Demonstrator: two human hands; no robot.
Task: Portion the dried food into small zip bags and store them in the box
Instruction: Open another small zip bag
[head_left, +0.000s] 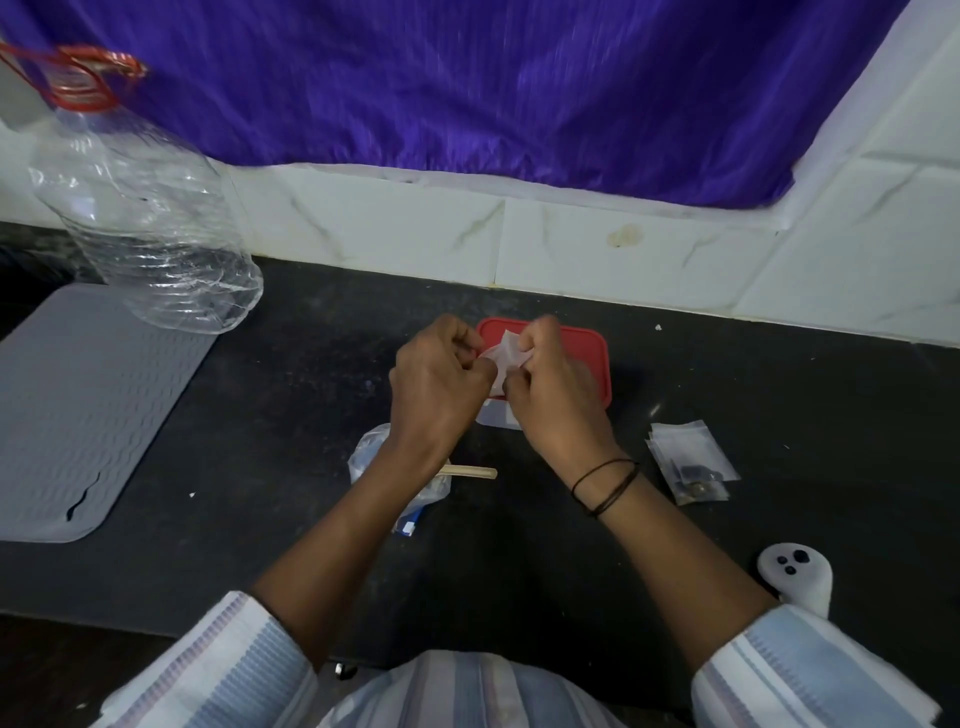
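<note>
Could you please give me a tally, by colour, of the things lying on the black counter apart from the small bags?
Red: 1, the box lid
Grey: 1, the ridged mat
Clear: 1, the big plastic bottle with a red handle
Tan: 1, the wooden stick
White: 1, the small ghost-like figure
Total: 5

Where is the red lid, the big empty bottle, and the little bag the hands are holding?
red lid (592, 348), head view, bare right part of its top.
big empty bottle (150, 218), head view, middle of its clear body.
little bag (501, 353), head view, crumpled plastic between the hands.
</note>
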